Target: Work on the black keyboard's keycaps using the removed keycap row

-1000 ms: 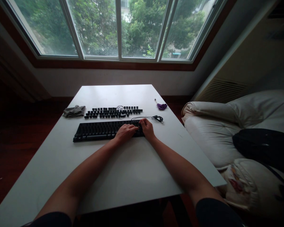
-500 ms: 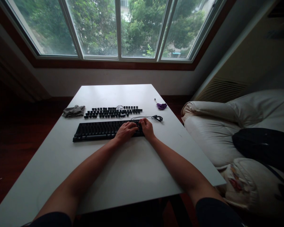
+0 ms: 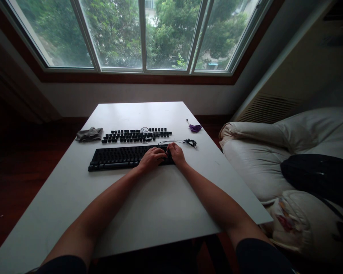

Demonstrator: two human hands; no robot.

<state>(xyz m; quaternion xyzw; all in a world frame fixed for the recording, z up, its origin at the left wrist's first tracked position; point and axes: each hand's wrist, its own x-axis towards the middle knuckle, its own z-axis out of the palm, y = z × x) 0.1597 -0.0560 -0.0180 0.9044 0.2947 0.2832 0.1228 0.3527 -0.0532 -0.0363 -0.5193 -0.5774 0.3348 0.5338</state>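
A black keyboard (image 3: pixel 117 156) lies across the middle of the white table (image 3: pixel 160 213). My left hand (image 3: pixel 152 158) rests on its right part, fingers curled down and pressed onto the keys. My right hand (image 3: pixel 176 153) is at the keyboard's right end, close against the left hand. Its fingers are pinched together around a thin light thing that is too small to name. Rows of loose black keycaps (image 3: pixel 135 135) lie just behind the keyboard.
A crumpled grey cloth (image 3: pixel 88 134) lies left of the keycaps. A thin black cable with a clip (image 3: pixel 190 142) runs behind my right hand, and a small purple object (image 3: pixel 194 128) sits near the table's right edge. A white cushioned sofa (image 3: pixel 274 152) stands to the right.
My right hand has risen slightly at the keyboard's right end, and a thin light thing now shows at its fingertips. The left hand has hardly moved.
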